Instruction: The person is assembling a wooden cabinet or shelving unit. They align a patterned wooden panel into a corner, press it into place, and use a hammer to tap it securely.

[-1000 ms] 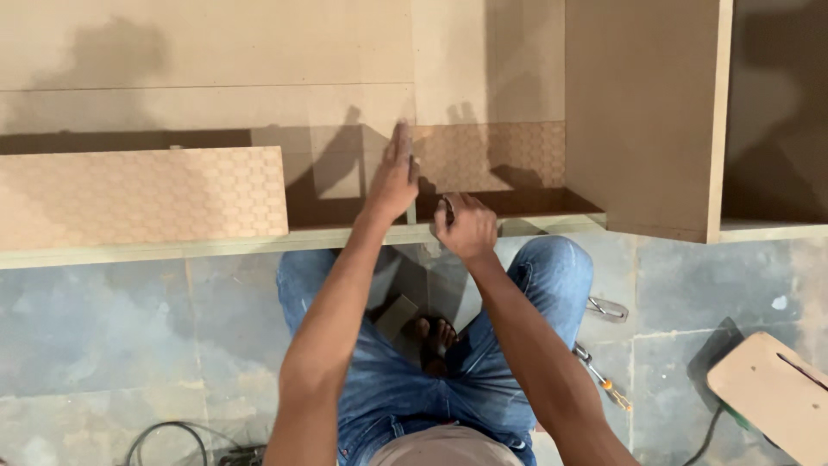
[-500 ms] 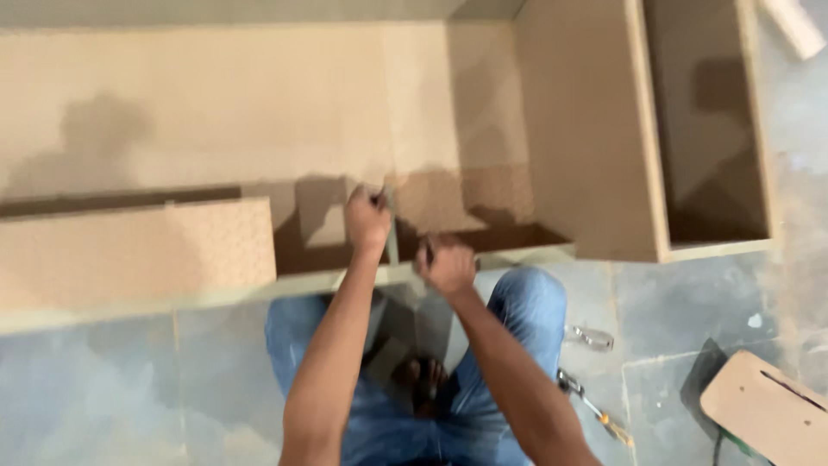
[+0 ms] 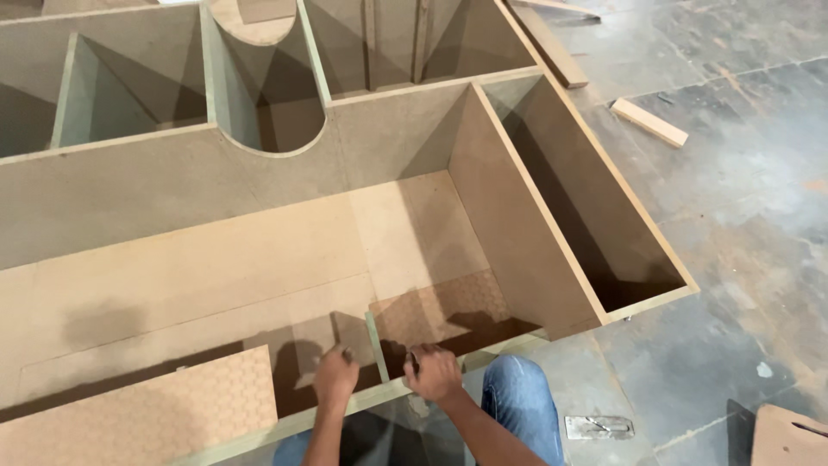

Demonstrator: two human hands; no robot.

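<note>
Gripping a thin upright divider strip (image 3: pixel 377 347) at the cabinet carcass's (image 3: pixel 259 181) near front edge, left hand (image 3: pixel 335 377) and right hand (image 3: pixel 434 373), both closed, flank stiff, light board best held by its edges.

Two hands, left hand (image 3: pixel 335 376) and right hand (image 3: pixel 434 373), one small upright divider panel (image 3: pixel 376 347) between them, one large fibreboard cabinet carcass (image 3: pixel 259 233), two loose wooden offcuts (image 3: pixel 649 122) on the floor, one metal hinge plate (image 3: pixel 599 426)
</note>
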